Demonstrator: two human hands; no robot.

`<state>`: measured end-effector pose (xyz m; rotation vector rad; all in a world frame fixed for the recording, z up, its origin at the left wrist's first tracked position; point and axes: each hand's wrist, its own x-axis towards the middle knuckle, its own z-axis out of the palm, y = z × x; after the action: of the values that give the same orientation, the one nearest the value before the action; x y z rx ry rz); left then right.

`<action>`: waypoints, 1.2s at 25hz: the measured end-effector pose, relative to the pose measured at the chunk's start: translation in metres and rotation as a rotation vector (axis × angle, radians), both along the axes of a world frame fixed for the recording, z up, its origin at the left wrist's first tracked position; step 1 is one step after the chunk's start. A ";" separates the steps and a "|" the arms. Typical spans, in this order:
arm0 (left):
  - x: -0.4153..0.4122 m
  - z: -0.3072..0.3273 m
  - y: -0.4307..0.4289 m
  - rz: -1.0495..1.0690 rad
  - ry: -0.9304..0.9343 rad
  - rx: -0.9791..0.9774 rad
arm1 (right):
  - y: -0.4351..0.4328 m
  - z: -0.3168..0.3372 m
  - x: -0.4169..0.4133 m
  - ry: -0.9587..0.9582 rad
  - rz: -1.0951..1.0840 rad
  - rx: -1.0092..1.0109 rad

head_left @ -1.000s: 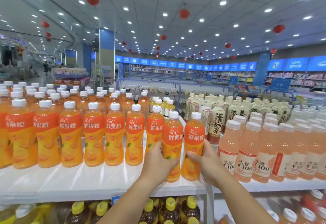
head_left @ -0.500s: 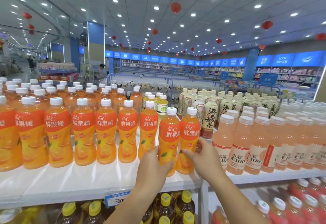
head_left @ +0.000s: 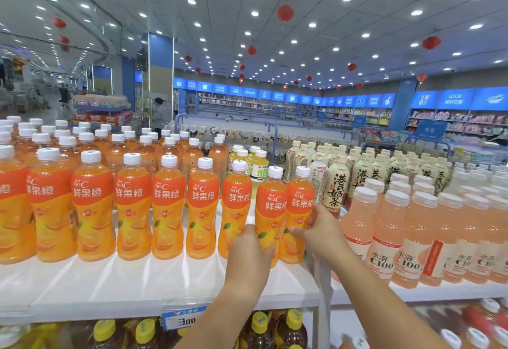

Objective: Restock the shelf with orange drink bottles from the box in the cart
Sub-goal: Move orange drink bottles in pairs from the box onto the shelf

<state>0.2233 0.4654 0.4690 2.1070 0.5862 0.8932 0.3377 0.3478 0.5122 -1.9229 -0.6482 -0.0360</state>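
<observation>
Head view, nearest first: yellow-capped bottles (head_left: 292, 324) on the lower tier are cut off by the frame edge, and I can read the price tag (head_left: 183, 318) only partly. Above, on the white shelf (head_left: 137, 285), my left hand (head_left: 248, 252) grips one orange drink bottle (head_left: 270, 211), fingers curled round it with the tips hidden. My right hand (head_left: 320, 234) pinches the second orange bottle (head_left: 299, 203), thumb in front. Both bottles stand upright at the front row's right end. The rear rows blur together.
</observation>
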 end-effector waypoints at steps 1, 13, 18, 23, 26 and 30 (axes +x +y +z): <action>0.002 0.001 0.000 0.013 0.009 0.004 | 0.000 0.000 0.002 0.002 0.006 0.002; 0.031 0.004 0.002 0.148 0.132 0.046 | 0.001 -0.012 0.021 0.016 0.066 0.042; 0.034 0.004 0.004 0.153 0.146 0.058 | 0.001 -0.012 0.020 -0.005 0.091 0.043; 0.035 0.005 0.005 0.148 0.164 0.077 | 0.003 -0.013 0.021 -0.006 0.094 0.038; 0.034 0.006 0.005 0.148 0.172 0.083 | 0.003 -0.014 0.021 -0.017 0.096 0.032; 0.033 0.007 0.004 0.150 0.176 0.082 | 0.003 -0.016 0.020 -0.033 0.086 0.026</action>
<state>0.2564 0.4694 0.4756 2.2543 0.8202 0.8309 0.3581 0.3508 0.4962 -1.8708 -0.7488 -0.0222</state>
